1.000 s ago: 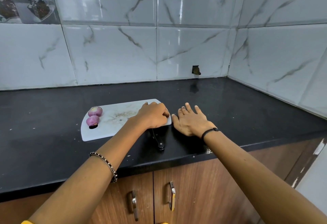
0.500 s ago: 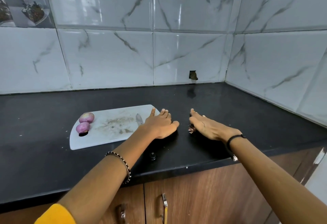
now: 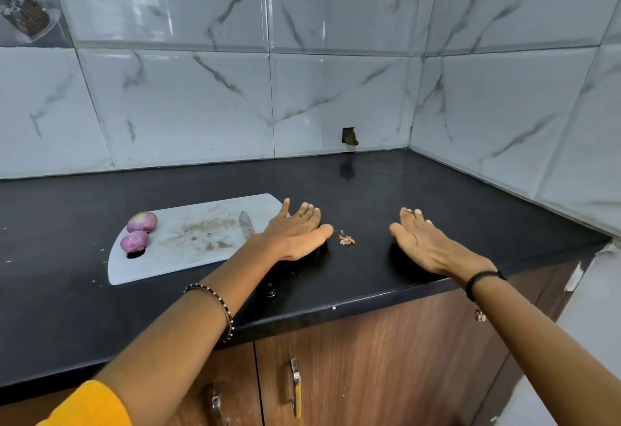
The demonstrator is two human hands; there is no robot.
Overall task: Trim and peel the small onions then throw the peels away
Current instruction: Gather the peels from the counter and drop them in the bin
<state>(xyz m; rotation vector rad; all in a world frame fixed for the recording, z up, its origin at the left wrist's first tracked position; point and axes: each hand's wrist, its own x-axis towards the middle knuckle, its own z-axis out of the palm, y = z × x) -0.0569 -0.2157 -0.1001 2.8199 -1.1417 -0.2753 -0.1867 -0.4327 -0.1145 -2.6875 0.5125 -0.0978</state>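
Both hands lie flat, fingers straight, holding nothing; the peel scraps (image 3: 346, 240) sit on the black counter (image 3: 437, 190) between them, just right of the left hand (image 3: 295, 235), the right hand (image 3: 421, 244) farther off; two peeled onions (image 3: 137, 232) rest at the cutting board's (image 3: 188, 257) far-left end.

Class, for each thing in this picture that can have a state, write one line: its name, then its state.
Left hand: open, palm down.
Right hand: open, empty.
Cutting board: flat on counter, smeared.
Onions: peeled, whole, on the board.
Knife: lying unheld, blade on the board.
Peel scraps: loose on counter, not binned.
Cupboard doors: shut.
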